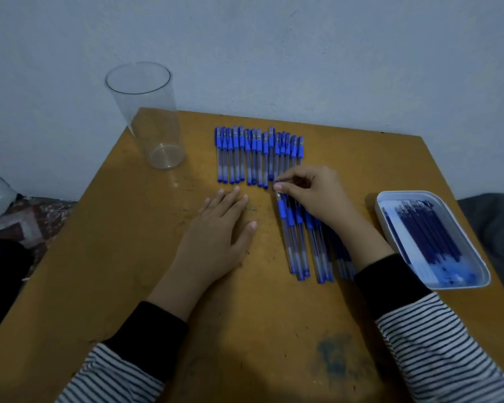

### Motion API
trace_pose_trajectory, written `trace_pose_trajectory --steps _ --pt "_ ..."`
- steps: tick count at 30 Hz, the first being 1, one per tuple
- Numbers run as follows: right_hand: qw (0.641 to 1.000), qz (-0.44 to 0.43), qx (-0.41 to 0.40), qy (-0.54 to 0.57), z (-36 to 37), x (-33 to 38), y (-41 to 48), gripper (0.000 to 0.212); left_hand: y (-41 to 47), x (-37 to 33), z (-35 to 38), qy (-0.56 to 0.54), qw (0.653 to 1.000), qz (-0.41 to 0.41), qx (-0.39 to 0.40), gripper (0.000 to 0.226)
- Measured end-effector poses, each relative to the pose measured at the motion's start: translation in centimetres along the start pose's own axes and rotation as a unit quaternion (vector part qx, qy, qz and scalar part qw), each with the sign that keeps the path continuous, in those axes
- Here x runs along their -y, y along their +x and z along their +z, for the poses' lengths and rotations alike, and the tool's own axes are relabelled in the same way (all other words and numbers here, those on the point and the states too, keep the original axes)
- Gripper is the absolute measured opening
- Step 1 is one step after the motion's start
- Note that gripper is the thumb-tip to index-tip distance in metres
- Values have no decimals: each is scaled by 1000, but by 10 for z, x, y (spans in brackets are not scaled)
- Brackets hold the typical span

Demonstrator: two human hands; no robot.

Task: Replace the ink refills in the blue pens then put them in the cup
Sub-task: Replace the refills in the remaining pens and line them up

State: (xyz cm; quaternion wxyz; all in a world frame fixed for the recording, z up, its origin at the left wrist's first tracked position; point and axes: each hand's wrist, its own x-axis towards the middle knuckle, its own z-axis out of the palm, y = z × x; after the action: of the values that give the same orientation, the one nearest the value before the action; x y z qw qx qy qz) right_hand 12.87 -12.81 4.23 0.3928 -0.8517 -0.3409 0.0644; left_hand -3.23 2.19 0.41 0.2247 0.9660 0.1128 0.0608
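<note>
A row of several blue pens lies side by side at the far middle of the wooden table. A second bunch of blue pens lies nearer, partly hidden under my right hand. That hand's thumb and forefinger pinch at the lower tip of a pen at the far row's right end. My left hand rests flat on the table, palm down, fingers apart, holding nothing. A tall clear plastic cup stands empty at the table's far left corner. A white tray of dark blue refills sits at the right.
A grey wall runs behind the table. Patterned fabric and a white object lie off the table's left edge. A dark stain marks the near table surface. The tray sits close to the right edge.
</note>
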Motion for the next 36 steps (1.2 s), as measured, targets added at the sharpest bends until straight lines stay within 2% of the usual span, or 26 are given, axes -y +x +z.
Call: trace_pose_trajectory --steps 13,19,21,23,26,29,32,36 --pt "995 -59 22 -78 4 -1 -4 14 0 -4 -3 5 1000 -3 4 73" --pt "989 -85 36 -115 4 -1 -2 20 2 -3 -5 7 1000 1 2 62" --pt "988 -92 22 -122 5 -2 -2 18 4 -5 -7 0 1000 -1 -12 59" --pt "991 -96 -8 -97 3 -4 -3 17 7 -6 -10 -11 998 3 -57 48" --pt "996 -51 -72 0 -6 -8 -3 16 19 -8 -12 -53 990 18 -133 29" --pt "990 50 -127 36 -15 -17 9 14 39 -7 -7 -69 991 5 -113 42" --pt "985 132 -114 11 -21 -28 24 21 60 -8 -4 -69 994 -6 -82 52" --pt "981 170 -78 58 -22 -30 37 27 79 -6 -5 -22 997 18 -70 57"
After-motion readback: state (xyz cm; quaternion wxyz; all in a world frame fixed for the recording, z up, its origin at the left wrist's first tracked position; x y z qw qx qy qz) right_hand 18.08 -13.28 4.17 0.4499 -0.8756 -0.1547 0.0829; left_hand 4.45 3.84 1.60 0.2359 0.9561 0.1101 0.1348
